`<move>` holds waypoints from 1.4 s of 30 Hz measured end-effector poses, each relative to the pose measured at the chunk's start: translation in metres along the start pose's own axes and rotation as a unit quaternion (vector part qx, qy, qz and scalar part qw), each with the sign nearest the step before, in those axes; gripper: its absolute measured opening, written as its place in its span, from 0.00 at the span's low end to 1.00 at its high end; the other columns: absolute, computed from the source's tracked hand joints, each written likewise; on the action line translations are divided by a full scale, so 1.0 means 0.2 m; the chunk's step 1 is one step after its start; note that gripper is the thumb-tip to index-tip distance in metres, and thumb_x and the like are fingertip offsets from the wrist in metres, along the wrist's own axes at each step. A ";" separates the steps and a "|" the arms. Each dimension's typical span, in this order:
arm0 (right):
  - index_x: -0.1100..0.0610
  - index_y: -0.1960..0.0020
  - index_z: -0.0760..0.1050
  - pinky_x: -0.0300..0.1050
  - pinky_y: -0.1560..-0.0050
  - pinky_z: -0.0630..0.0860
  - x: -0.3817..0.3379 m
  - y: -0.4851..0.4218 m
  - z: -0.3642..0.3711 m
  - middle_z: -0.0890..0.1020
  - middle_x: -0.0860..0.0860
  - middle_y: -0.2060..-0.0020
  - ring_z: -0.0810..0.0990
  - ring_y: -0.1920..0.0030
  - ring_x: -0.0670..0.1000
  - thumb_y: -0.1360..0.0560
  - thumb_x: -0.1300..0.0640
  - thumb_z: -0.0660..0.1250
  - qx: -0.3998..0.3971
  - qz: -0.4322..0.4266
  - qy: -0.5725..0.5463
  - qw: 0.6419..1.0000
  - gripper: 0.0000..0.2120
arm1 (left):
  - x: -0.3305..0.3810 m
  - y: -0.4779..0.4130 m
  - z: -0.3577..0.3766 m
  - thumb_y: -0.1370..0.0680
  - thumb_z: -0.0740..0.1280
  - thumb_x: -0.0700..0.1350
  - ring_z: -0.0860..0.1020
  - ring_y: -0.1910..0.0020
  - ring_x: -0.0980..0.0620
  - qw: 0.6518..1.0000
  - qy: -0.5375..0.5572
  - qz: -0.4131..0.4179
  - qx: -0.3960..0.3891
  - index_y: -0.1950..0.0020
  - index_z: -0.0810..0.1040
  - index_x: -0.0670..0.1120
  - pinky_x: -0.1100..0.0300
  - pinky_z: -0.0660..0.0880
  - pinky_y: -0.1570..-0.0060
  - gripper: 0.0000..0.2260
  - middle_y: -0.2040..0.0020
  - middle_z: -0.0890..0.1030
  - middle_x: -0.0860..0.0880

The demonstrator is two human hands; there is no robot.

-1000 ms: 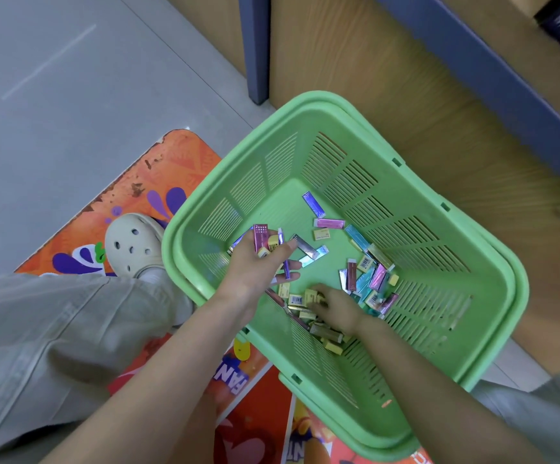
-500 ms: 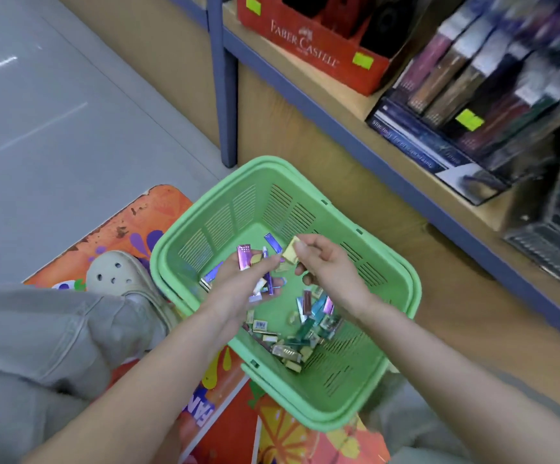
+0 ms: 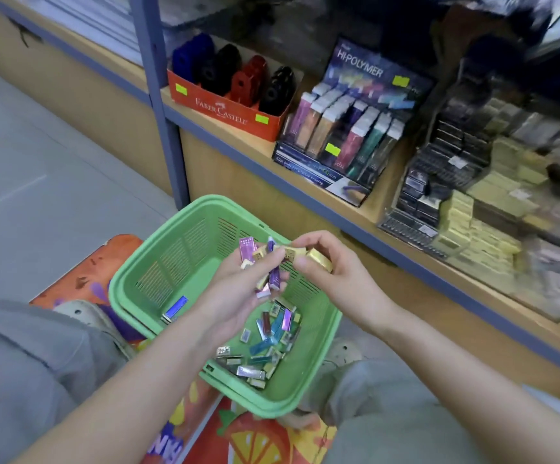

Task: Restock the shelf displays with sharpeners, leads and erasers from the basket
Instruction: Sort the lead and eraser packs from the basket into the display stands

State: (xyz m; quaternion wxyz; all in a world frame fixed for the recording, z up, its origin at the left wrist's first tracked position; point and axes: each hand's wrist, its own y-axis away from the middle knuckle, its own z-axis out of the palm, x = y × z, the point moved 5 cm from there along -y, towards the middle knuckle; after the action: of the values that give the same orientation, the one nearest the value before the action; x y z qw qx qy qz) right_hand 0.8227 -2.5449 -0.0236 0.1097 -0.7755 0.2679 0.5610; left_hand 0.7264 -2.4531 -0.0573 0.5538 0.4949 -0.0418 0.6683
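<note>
As the green basket (image 3: 171, 259) of stock sits below the shelf (image 3: 377, 205), the left hand (image 3: 235, 296) holds several lead cases (image 3: 247, 249) in a curled grip while the right hand (image 3: 342, 279) pinches a yellow box (image 3: 320, 259), likely sorting before shelving.

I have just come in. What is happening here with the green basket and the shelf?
A person is restocking a shop shelf. The left hand holds a bunch of small packs, pink, purple and gold, above the green basket. The right hand pinches one gold pack beside that bunch. Many more loose packs lie in the basket's bottom. On the shelf stand a red Faber-Castell box of sharpeners and a Hi-Polymer display.
</note>
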 end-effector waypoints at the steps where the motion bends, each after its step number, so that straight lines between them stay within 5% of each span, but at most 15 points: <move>1: 0.50 0.50 0.74 0.34 0.50 0.70 -0.02 0.03 -0.02 0.78 0.39 0.57 0.75 0.53 0.40 0.24 0.59 0.67 0.017 -0.008 0.009 1.000 0.05 | 0.01 0.01 0.03 0.29 0.70 0.41 0.79 0.66 0.55 1.000 -0.023 0.011 -0.008 0.48 0.76 0.41 0.62 0.79 0.62 0.11 0.65 0.82 0.50; 4: 0.50 0.53 0.74 0.30 0.53 0.69 -0.06 0.12 -0.11 0.78 0.39 0.60 0.76 0.56 0.37 0.27 0.57 0.70 0.083 -0.028 0.037 0.995 0.06 | 0.03 0.04 0.13 0.34 0.73 0.43 0.81 0.63 0.54 0.997 -0.073 0.025 -0.026 0.45 0.74 0.43 0.60 0.78 0.61 0.20 0.63 0.82 0.50; 9: 0.49 0.48 0.77 0.26 0.53 0.71 -0.09 0.23 -0.25 0.80 0.39 0.56 0.77 0.51 0.35 0.31 0.55 0.75 0.132 -0.016 0.124 0.983 0.13 | 0.01 0.08 0.29 0.34 0.73 0.45 0.80 0.61 0.52 0.992 -0.105 0.037 -0.052 0.46 0.76 0.43 0.57 0.79 0.55 0.18 0.63 0.83 0.49; 13: 0.52 0.45 0.80 0.27 0.54 0.70 -0.09 0.31 -0.38 0.83 0.42 0.54 0.78 0.52 0.37 0.26 0.55 0.71 0.140 -0.028 0.167 0.975 0.10 | 0.00 0.08 0.43 0.33 0.73 0.45 0.79 0.65 0.55 0.989 -0.124 0.049 -0.062 0.45 0.76 0.42 0.62 0.79 0.62 0.19 0.63 0.81 0.49; 18: 0.51 0.46 0.81 0.29 0.54 0.69 -0.11 0.43 -0.55 0.79 0.32 0.58 0.77 0.60 0.33 0.21 0.58 0.63 0.140 -0.037 0.173 0.974 0.09 | -0.04 0.06 0.64 0.27 0.71 0.41 0.78 0.70 0.58 0.985 -0.146 0.051 -0.083 0.45 0.76 0.41 0.65 0.78 0.65 0.12 0.66 0.80 0.51; 21: 0.47 0.45 0.80 0.40 0.49 0.75 -0.09 0.48 -0.66 0.79 0.36 0.56 0.78 0.57 0.38 0.22 0.56 0.64 0.189 -0.038 0.182 0.964 0.09 | -0.06 0.05 0.75 0.27 0.72 0.41 0.76 0.72 0.58 0.983 -0.154 0.058 -0.082 0.43 0.75 0.38 0.66 0.76 0.69 0.15 0.65 0.80 0.49; 23: 0.44 0.47 0.77 0.38 0.49 0.75 -0.08 0.52 -0.71 0.80 0.38 0.55 0.78 0.54 0.39 0.24 0.55 0.67 0.223 -0.039 0.173 0.959 0.08 | -0.08 0.04 0.82 0.27 0.72 0.42 0.76 0.72 0.57 0.983 -0.156 0.057 -0.076 0.43 0.76 0.37 0.66 0.76 0.69 0.15 0.65 0.80 0.48; 26: 0.45 0.49 0.74 0.28 0.52 0.71 -0.08 0.57 -0.74 0.78 0.36 0.55 0.76 0.52 0.35 0.27 0.53 0.72 0.251 -0.056 0.234 0.938 0.10 | -0.11 0.02 0.90 0.27 0.72 0.42 0.75 0.71 0.55 0.983 -0.166 0.045 -0.070 0.45 0.78 0.39 0.65 0.77 0.68 0.13 0.64 0.80 0.46; 31: 0.51 0.47 0.80 0.31 0.57 0.70 -0.05 0.62 -0.89 0.74 0.39 0.56 0.74 0.57 0.40 0.27 0.53 0.71 0.282 -0.058 0.361 0.887 0.10 | -0.17 -0.01 1.00 0.27 0.73 0.43 0.75 0.70 0.54 0.980 -0.178 0.014 -0.086 0.47 0.79 0.41 0.63 0.77 0.66 0.11 0.61 0.80 0.45; 36: 0.50 0.41 0.77 0.45 0.60 0.71 0.04 0.58 -1.22 0.76 0.44 0.48 0.78 0.58 0.49 0.25 0.49 0.68 0.316 0.070 0.449 0.833 0.13 | -0.17 -0.07 1.02 0.27 0.73 0.43 0.76 0.71 0.56 0.981 -0.177 0.008 -0.079 0.46 0.78 0.41 0.64 0.79 0.66 0.12 0.62 0.79 0.46; 42: 0.51 0.36 0.74 0.45 0.56 0.71 0.20 0.44 -1.42 0.78 0.50 0.40 0.79 0.45 0.53 0.22 0.50 0.65 0.192 0.176 0.548 0.794 0.15 | -0.15 -0.13 0.98 0.28 0.73 0.43 0.77 0.70 0.55 0.982 -0.177 0.005 -0.069 0.45 0.78 0.41 0.65 0.79 0.67 0.13 0.61 0.79 0.46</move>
State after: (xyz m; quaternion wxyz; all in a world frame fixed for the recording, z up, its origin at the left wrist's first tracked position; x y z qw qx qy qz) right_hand 1.0153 -2.7637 0.0499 -0.0095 -0.8555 0.5176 -0.0118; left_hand 0.8646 -2.5829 0.0083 0.5671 0.5662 -0.1876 0.5680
